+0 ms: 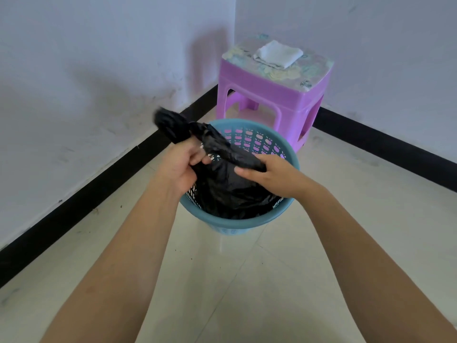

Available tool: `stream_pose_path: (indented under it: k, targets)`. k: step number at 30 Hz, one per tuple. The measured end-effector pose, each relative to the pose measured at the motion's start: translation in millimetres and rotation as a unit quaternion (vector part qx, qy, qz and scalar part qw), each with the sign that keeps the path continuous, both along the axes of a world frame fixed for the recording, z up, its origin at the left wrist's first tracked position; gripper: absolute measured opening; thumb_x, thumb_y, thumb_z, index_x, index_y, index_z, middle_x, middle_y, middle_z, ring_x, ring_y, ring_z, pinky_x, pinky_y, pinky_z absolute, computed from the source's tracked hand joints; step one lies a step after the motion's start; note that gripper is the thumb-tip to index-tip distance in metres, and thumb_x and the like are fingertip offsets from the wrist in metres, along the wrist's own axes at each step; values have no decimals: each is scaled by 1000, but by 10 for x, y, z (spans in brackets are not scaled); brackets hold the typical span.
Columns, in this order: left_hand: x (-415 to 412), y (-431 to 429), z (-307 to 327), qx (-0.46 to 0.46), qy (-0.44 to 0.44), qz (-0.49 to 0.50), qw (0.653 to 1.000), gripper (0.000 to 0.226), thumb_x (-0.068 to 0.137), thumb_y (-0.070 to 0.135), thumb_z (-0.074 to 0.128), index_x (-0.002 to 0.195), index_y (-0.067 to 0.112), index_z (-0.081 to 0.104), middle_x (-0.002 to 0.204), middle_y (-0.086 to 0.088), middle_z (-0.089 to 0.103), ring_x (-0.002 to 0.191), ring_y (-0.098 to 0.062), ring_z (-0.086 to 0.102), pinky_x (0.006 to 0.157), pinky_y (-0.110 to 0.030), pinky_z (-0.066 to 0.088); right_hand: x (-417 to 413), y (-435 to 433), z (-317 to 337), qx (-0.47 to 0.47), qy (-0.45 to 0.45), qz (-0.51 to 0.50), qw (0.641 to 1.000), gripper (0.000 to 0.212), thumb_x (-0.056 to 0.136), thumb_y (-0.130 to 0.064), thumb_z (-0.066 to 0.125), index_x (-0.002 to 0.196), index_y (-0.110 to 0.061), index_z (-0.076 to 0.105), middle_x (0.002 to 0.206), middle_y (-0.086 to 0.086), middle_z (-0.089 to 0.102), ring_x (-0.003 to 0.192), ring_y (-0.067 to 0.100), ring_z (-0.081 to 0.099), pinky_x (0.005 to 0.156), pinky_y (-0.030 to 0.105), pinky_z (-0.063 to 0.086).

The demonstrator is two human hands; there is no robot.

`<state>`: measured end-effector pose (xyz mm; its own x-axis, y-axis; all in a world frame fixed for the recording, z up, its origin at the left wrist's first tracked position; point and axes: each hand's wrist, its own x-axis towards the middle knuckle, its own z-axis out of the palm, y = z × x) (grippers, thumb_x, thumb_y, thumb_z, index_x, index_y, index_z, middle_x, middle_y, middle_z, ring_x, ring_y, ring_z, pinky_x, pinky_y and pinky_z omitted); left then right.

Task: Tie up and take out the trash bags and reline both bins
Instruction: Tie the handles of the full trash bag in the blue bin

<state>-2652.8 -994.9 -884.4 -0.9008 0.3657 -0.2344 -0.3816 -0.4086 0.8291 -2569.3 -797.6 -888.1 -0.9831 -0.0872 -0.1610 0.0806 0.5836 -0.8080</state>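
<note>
Tying step: left grip [181, 167] pinches the twisted end of the bag [230, 191], right grip [269, 175] clasps its neck over the bin [237, 225]. Next likely needs a loop pulled tight.

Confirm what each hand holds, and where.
Both hold the bag, which sits in the bin. The left hand grips its twisted top, the end sticking out past the fist; the right hand grips the twisted plastic further along.
</note>
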Motion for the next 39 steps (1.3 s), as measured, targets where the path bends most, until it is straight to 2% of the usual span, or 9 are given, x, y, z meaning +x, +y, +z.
stream_pose_path:
  k: [4, 7, 11, 14, 17, 23, 30, 34, 39]
  targets:
    - [-174, -185, 33, 136, -98, 103, 981, 25, 94, 8, 52, 74, 24, 52, 47, 7, 21, 43, -9, 21, 52, -22, 34, 46, 169, 12, -112, -43, -42, 992, 51, 89, -68, 41, 107, -31, 71, 109, -22, 72, 103, -4, 66, 98, 16, 46]
    - [-143, -172, 56, 127, -102, 82, 983, 15, 88, 25, 62, 80, 16, 53, 58, 5, 19, 49, -11, 21, 56, -25, 34, 12, 167, 62, -72, 36, -90, 993, 39, 103, -48, 41, 99, -22, 70, 91, -21, 70, 81, -13, 61, 80, 8, 43]
    - [-45, -17, 3, 77, -48, -67, 994, 56, 66, 58, 80, 87, 18, 48, 62, 5, 15, 50, -9, 22, 58, -25, 38, -66, 84, 11, -84, 106, -126, 983, 34, 105, -37, 43, 81, -24, 62, 66, -25, 58, 66, -10, 53, 73, 10, 40]
    - [54, 40, -68, 24, 47, -144, 988, 47, 60, 52, 87, 75, 21, 56, 58, 7, 20, 53, -11, 19, 60, -27, 37, -100, -38, -11, -83, 86, -66, 991, 34, 106, -33, 43, 79, -26, 63, 67, -26, 61, 67, -10, 56, 75, 11, 42]
    - [95, 84, -53, -31, 80, -104, 991, 28, 84, 40, 72, 94, 14, 69, 50, 11, 21, 48, -10, 17, 57, -28, 28, -107, -134, -54, -60, 25, 3, 998, 38, 105, -39, 43, 82, -19, 67, 72, -8, 63, 69, 7, 58, 80, 26, 49]
    - [-3, 116, -46, -13, -8, 46, 999, 33, 98, 41, 53, 77, 15, 58, 44, 9, 16, 38, -7, 18, 46, -23, 30, -56, -182, -76, -8, 30, 33, 999, 43, 92, -61, 47, 71, -25, 59, 64, -15, 53, 63, 0, 51, 69, 18, 44]
    - [-91, -46, -68, 42, -134, 48, 989, 32, 88, 44, 63, 73, 19, 51, 48, 10, 13, 38, -5, 12, 41, -19, 14, -57, -84, -176, 75, 63, -14, 995, 46, 104, -45, 41, 67, -19, 53, 60, -3, 55, 63, 14, 54, 73, 30, 45]
    - [-165, -193, -123, 103, -103, 41, 988, 11, 83, 12, 57, 91, 10, 49, 67, 5, 24, 52, -7, 28, 50, -20, 31, -58, 36, -209, 30, 117, -198, 973, 46, 106, -40, 35, 69, -15, 47, 64, 1, 51, 62, 18, 49, 66, 21, 41]
    - [-25, -61, -112, 10, -49, -22, 999, 33, 107, 27, 32, 99, 10, 59, 69, -2, 62, 66, -17, 63, 75, -31, 57, -64, 56, -130, -94, 149, -222, 959, 44, 107, -39, 33, 75, -13, 47, 61, -6, 47, 59, 10, 48, 63, 13, 40]
